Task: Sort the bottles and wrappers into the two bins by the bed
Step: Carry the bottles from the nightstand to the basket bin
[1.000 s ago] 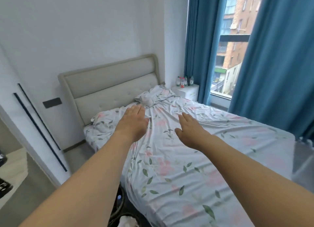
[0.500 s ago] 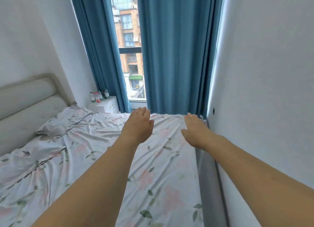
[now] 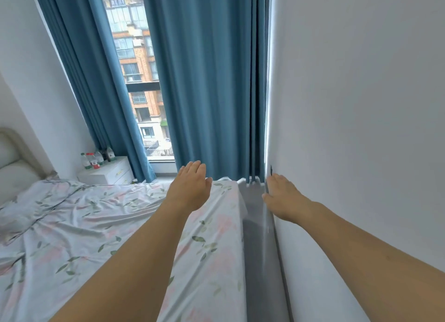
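Note:
Several plastic bottles (image 3: 95, 159) with green and red labels stand on a white nightstand (image 3: 108, 173) far left, beside the bed's head. My left hand (image 3: 190, 185) hovers palm down over the far right corner of the bed (image 3: 84, 225), fingers extended, holding nothing. My right hand (image 3: 285, 199) is stretched out flat over the narrow gap between bed and wall, also empty. No bins or wrappers are in view.
Blue curtains (image 3: 209, 80) frame a window (image 3: 142, 93) ahead. A white wall (image 3: 361, 129) runs close along the right. A narrow grey floor strip (image 3: 260, 261) separates it from the bed. The padded headboard (image 3: 9, 153) is at far left.
The view has swung right from the headboard side to the window and right wall. Both hands stay outstretched and empty. The dark bin glimpsed below the bed edge has left the view.

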A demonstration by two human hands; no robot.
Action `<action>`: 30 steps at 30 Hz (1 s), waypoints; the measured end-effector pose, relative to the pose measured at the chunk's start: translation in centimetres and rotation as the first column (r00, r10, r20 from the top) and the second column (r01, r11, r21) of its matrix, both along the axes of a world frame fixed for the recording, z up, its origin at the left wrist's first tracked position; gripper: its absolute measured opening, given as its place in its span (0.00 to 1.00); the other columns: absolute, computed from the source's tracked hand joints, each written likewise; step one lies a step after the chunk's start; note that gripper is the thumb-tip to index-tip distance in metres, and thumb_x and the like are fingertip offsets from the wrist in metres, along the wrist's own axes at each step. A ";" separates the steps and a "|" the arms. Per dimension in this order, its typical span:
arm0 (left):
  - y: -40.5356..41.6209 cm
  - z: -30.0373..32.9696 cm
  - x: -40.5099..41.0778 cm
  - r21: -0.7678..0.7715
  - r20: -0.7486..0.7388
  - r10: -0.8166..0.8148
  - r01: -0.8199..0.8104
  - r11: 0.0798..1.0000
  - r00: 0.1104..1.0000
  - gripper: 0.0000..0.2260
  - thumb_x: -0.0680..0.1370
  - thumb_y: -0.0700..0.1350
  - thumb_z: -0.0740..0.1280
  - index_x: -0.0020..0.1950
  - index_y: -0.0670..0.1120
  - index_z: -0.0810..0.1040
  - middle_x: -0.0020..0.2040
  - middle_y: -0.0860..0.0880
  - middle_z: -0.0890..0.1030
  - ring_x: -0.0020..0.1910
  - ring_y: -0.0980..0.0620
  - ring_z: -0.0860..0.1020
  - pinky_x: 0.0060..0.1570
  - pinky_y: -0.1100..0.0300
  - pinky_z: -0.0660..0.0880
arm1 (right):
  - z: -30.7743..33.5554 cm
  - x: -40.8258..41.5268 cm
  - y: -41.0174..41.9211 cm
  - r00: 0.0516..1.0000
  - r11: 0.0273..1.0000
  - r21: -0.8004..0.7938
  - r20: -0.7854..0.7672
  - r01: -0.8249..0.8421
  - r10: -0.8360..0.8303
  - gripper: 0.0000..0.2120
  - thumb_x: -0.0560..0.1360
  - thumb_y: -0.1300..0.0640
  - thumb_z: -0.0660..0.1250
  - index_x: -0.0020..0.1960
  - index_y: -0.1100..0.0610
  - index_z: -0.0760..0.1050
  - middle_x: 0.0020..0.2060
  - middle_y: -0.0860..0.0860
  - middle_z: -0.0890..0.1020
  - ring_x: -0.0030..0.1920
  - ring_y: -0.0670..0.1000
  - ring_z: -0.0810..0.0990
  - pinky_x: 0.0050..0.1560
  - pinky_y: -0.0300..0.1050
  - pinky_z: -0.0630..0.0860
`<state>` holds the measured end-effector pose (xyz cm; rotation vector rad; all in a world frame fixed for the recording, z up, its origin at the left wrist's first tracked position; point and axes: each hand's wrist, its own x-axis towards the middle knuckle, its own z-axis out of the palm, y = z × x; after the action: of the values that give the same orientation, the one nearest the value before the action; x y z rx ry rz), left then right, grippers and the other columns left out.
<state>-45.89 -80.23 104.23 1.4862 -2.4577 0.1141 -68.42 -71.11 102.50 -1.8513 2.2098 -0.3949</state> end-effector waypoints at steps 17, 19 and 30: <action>-26.4 -0.9 -18.6 -0.097 0.106 -0.125 0.135 0.986 0.986 0.19 0.83 0.49 0.53 0.70 0.40 0.67 0.70 0.46 0.69 0.69 0.46 0.65 0.71 0.52 0.58 | 0.4 -15.4 -23.5 0.999 0.999 -0.031 -0.019 0.038 -0.039 0.29 0.82 0.53 0.50 0.79 0.59 0.43 0.78 0.54 0.44 0.78 0.53 0.42 0.77 0.48 0.43; -31.9 -1.0 -21.0 -0.074 0.070 -0.123 0.128 0.989 0.990 0.19 0.83 0.49 0.53 0.69 0.39 0.68 0.69 0.45 0.69 0.68 0.46 0.65 0.70 0.52 0.58 | 0.6 -17.2 -28.8 0.999 0.999 -0.028 -0.014 0.038 -0.039 0.29 0.82 0.54 0.49 0.79 0.59 0.42 0.78 0.54 0.44 0.78 0.52 0.42 0.76 0.47 0.43; -55.5 2.2 -30.0 -0.049 0.038 -0.095 0.097 0.994 0.995 0.22 0.83 0.49 0.52 0.74 0.39 0.62 0.75 0.44 0.64 0.74 0.45 0.59 0.74 0.52 0.52 | 4.6 -26.8 -52.4 0.998 0.999 -0.031 -0.045 0.032 -0.033 0.28 0.83 0.55 0.50 0.78 0.61 0.44 0.78 0.54 0.48 0.78 0.53 0.45 0.75 0.46 0.45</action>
<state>-75.91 -135.71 106.47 1.3537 -2.5299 0.1836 -95.22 -123.50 107.08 -1.8592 2.2784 -0.3983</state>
